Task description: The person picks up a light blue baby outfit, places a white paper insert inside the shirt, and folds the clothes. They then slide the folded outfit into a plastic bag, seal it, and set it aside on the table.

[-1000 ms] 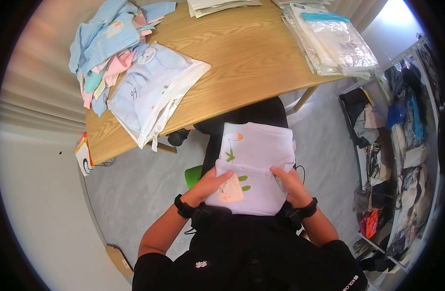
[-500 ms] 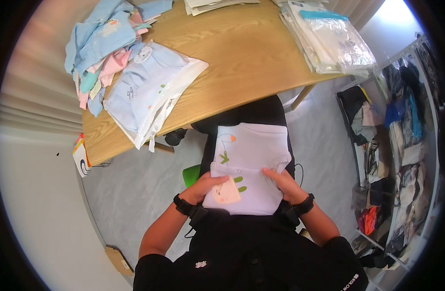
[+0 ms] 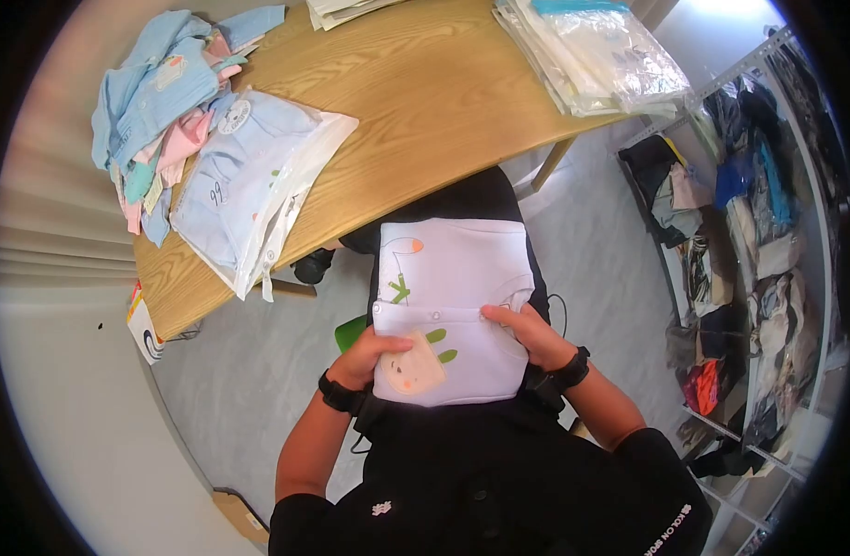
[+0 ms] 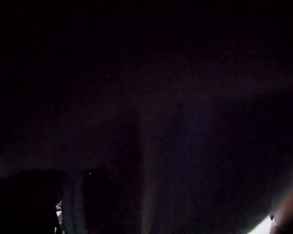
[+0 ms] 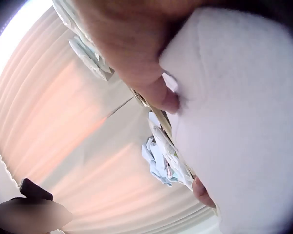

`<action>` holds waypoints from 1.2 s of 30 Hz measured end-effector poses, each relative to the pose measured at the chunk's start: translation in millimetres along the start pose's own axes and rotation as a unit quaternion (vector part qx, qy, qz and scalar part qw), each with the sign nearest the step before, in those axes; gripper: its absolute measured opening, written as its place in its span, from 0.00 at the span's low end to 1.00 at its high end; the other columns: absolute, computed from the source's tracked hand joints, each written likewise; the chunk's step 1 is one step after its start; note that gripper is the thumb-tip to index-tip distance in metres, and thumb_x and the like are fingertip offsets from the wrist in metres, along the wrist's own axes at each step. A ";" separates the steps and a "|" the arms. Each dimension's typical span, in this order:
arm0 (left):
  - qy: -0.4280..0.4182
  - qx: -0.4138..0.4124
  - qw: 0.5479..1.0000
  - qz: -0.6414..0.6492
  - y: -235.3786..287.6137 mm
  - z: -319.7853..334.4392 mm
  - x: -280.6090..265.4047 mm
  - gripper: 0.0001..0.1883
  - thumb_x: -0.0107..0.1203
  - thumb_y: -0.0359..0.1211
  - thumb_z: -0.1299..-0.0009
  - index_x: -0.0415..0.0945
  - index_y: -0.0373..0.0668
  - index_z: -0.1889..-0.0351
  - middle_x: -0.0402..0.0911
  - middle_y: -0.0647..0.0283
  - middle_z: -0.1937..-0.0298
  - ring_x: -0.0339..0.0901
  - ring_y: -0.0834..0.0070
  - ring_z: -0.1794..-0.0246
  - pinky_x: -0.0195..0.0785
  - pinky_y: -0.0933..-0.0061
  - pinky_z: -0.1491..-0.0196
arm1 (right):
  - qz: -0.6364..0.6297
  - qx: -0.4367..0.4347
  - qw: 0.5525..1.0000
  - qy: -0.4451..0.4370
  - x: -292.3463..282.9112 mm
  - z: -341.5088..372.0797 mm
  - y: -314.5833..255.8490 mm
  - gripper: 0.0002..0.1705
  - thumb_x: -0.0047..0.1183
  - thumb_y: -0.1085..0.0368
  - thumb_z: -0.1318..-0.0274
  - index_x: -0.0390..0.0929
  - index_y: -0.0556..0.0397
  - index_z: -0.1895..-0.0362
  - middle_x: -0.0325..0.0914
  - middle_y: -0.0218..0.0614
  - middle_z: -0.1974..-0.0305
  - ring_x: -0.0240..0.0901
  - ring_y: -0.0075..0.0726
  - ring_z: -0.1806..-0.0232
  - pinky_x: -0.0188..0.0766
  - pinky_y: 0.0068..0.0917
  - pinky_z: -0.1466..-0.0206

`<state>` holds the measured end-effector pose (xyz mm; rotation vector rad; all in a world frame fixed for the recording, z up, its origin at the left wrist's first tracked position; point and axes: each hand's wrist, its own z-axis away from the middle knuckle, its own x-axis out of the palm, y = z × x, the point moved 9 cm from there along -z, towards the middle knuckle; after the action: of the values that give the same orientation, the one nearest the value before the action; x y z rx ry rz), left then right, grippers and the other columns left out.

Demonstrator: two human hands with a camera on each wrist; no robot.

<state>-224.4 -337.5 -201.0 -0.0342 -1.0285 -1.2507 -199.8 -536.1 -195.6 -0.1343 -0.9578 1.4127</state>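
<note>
In the head view a folded white baby vest (image 3: pixel 462 250) lies over the person's lap. It has snap buttons along a middle edge, a rabbit-face patch with green ears, and a carrot-coloured print. My left hand (image 3: pixel 360 360) grips its left side, thumb on top by the patch. On the other side my right hand (image 3: pixel 531 337) pinches the vest near the armhole, thumb near a snap. The fingers of both hands are hidden beneath the cloth. The right wrist view shows the right thumb (image 5: pixel 158 95) pressed on the white fabric. The left wrist view is almost wholly dark.
Ahead stands a wooden table (image 3: pixel 416 102). On it lie a heap of baby clothes (image 3: pixel 161 88), a bagged blue garment (image 3: pixel 249 176) and a stack of clear-bagged items (image 3: pixel 601 60). A shelf rack with clothes (image 3: pixel 749 241) stands at the right.
The head view has shifted, so table, vest and hands sit further left. Both hands keep hold of the vest, which looks turned slightly straighter in view.
</note>
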 end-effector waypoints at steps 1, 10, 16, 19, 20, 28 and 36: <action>-0.005 0.000 1.000 0.011 1.9 -0.4 4.8 0.31 0.59 0.27 0.37 0.66 0.34 0.35 0.77 0.54 0.41 0.77 0.63 0.42 0.70 0.63 0.38 | 0.016 -0.016 1.000 0.002 2.2 -0.9 -3.5 0.35 0.61 0.62 0.41 0.62 0.59 0.34 0.75 0.41 0.43 0.76 0.36 0.44 0.73 0.32 0.41; -0.005 -0.020 1.000 0.019 -1.9 -5.2 -1.8 0.32 0.59 0.25 0.39 0.65 0.33 0.34 0.77 0.51 0.41 0.78 0.61 0.44 0.71 0.62 0.38 | -0.049 0.022 0.998 -0.025 13.5 5.6 -2.3 0.36 0.64 0.68 0.45 0.62 0.59 0.34 0.74 0.41 0.42 0.74 0.38 0.42 0.72 0.33 0.40; 0.018 -0.007 0.999 -0.033 14.0 -1.9 13.6 0.27 0.59 0.33 0.30 0.65 0.34 0.34 0.77 0.54 0.40 0.77 0.67 0.42 0.71 0.64 0.38 | 0.016 -0.024 0.999 0.025 4.3 4.3 -5.0 0.41 0.65 0.68 0.45 0.57 0.58 0.32 0.72 0.41 0.41 0.72 0.38 0.41 0.71 0.34 0.39; 0.034 -0.004 0.994 -0.105 18.7 -2.8 9.6 0.27 0.58 0.39 0.27 0.66 0.35 0.34 0.76 0.56 0.40 0.76 0.70 0.42 0.70 0.67 0.39 | 0.062 -0.069 0.995 0.047 1.1 1.3 -5.2 0.40 0.65 0.67 0.45 0.57 0.58 0.31 0.72 0.40 0.41 0.71 0.37 0.41 0.70 0.34 0.38; 0.040 -0.004 0.991 -0.127 19.1 -2.7 8.2 0.28 0.58 0.41 0.26 0.66 0.35 0.34 0.77 0.57 0.40 0.76 0.71 0.42 0.71 0.67 0.39 | 0.059 -0.077 0.995 0.035 2.0 -0.5 -5.2 0.40 0.65 0.67 0.45 0.58 0.57 0.31 0.72 0.40 0.41 0.71 0.36 0.41 0.70 0.33 0.38; 0.079 0.016 0.983 -0.163 45.6 39.6 12.4 0.29 0.44 0.48 0.20 0.67 0.33 0.35 0.77 0.57 0.40 0.75 0.71 0.42 0.69 0.68 0.39 | -0.020 -0.132 0.989 -0.062 18.1 -14.9 -4.9 0.36 0.65 0.65 0.44 0.63 0.55 0.33 0.72 0.37 0.42 0.70 0.33 0.41 0.68 0.33 0.37; 0.044 0.093 0.939 -0.328 96.1 84.4 24.6 0.31 0.37 0.52 0.19 0.72 0.31 0.38 0.79 0.56 0.42 0.75 0.71 0.43 0.67 0.65 0.39 | -0.021 -0.129 0.986 -0.105 31.2 -15.9 -14.0 0.37 0.68 0.64 0.48 0.66 0.53 0.35 0.75 0.37 0.44 0.71 0.35 0.41 0.67 0.35 0.37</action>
<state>-202.2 -275.0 -88.9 0.5489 -1.1165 -1.7260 -183.3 -505.0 -182.3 -0.1591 -1.3107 1.2765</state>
